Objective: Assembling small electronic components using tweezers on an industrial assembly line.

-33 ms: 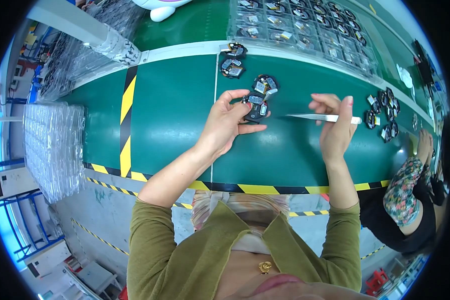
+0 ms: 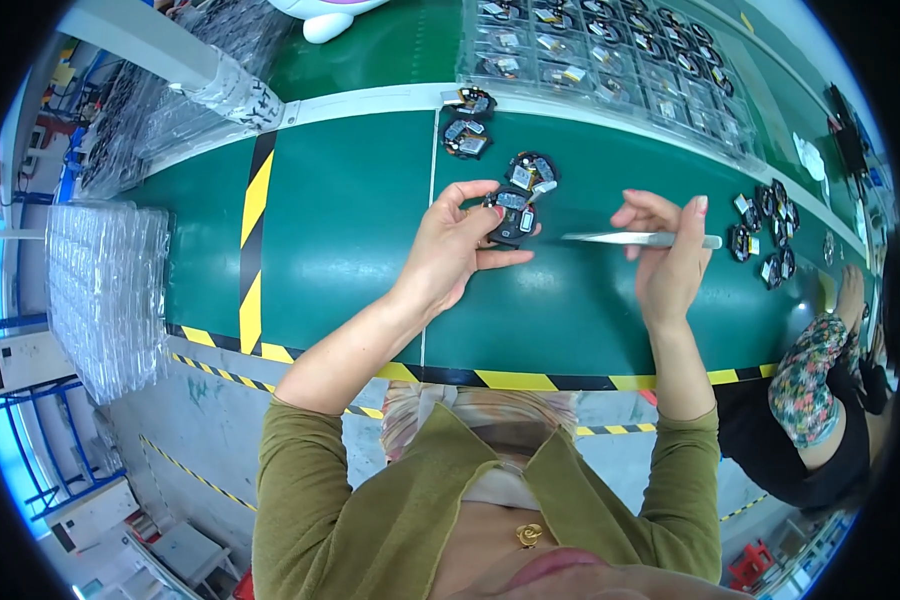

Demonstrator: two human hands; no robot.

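My left hand [image 2: 454,240] grips a round black electronic module [image 2: 511,218] by its left edge, thumb on top and fingers around it. Small grey and white parts show on the module's face. To its right, my right hand [image 2: 670,255] holds white-silver tweezers [image 2: 640,239] between thumb and fingers. Their tip points left toward the module, with a gap between the two. Just beyond the held piece lies a similar module [image 2: 533,173], close to it or touching it; I cannot tell which. Farther back, two more modules [image 2: 466,138] lie near the white seam.
Clear plastic trays [image 2: 610,60] full of modules stand beyond the bench's white rail. Several loose modules [image 2: 765,225] lie at the right. Stacked clear trays [image 2: 110,295] stand at the left edge. A co-worker's flowered sleeve [image 2: 808,385] is at the far right. Striped tape [image 2: 515,380] marks the bench's front edge.
The tweezers' tip has shifted slightly left, toward the held module, and dipped a little. My left hand and the module in it stay in place.
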